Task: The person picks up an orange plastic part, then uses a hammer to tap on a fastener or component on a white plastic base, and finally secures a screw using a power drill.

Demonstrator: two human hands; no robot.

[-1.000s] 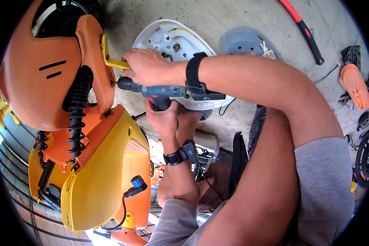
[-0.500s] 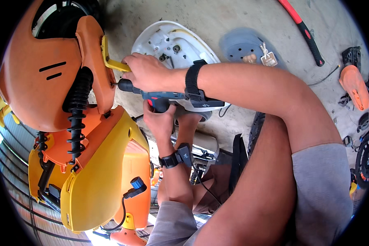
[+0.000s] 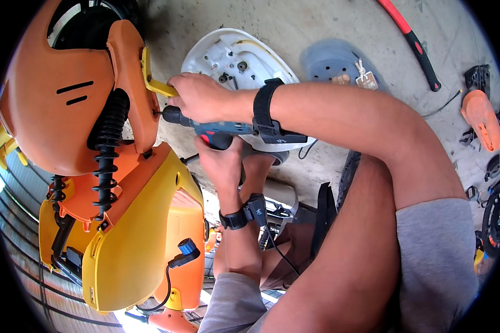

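Left of frame centre, we note the left hand [image 3: 221, 164] grasping the drill [image 3: 223, 129], bit [image 3: 158, 113] at the orange panel [image 3: 143, 105], the right hand [image 3: 204, 99] clasping the yellow bracket [image 3: 159, 86].

no words or numbers are clear enough to read. the left wrist box [image 3: 256, 209] and right wrist box [image 3: 286, 137] have little white signs. the small tag [image 3: 367, 81] has tiny, blurry print.

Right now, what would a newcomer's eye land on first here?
Likely the bulky orange panel at upper left, above a big yellow shell. Next, the blue-grey drill near the middle, gripped by the left hand, with the right hand just above, at a yellow bar's end.
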